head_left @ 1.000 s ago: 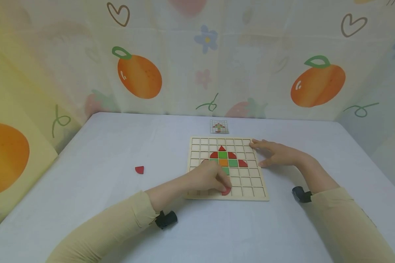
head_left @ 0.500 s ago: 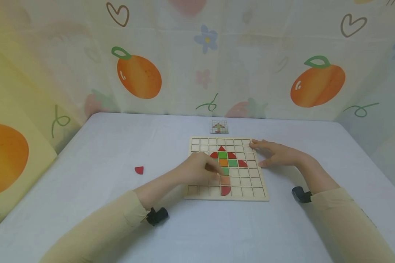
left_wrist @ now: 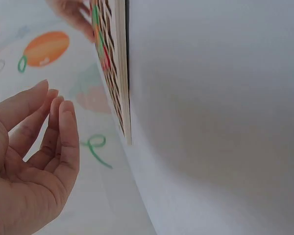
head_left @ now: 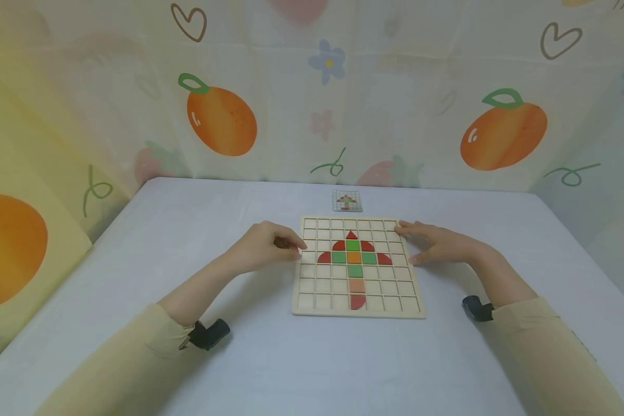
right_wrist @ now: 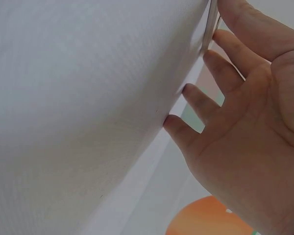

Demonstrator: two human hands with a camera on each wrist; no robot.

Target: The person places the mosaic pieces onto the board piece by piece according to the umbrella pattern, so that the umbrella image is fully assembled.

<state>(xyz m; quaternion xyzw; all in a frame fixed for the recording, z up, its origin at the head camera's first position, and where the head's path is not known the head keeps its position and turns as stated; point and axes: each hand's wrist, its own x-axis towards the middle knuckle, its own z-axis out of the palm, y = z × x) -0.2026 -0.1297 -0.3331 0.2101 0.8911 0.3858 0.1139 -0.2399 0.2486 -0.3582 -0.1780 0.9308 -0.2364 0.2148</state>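
My left hand hovers at the left edge of the wooden grid board. The left wrist view shows its fingers loosely bent, with nothing between them. On the board, coloured tiles form an arrow-like figure: a red triangle on top, an orange square amid green squares, and red quarter-round tiles at the sides. A pinkish square and a red rounded tile lie at the bottom. My right hand, fingers spread, rests at the board's right edge.
A small pattern card lies behind the board on the white table. Behind the table hangs a fruit-print cloth. Each wrist carries a black camera. My left forearm covers a stretch of table left of the board.
My left hand has left the rounded red tile at the board's bottom and moved left, off the tiles. The loose red tile on the left is now out of sight behind my arm. My right hand stays.
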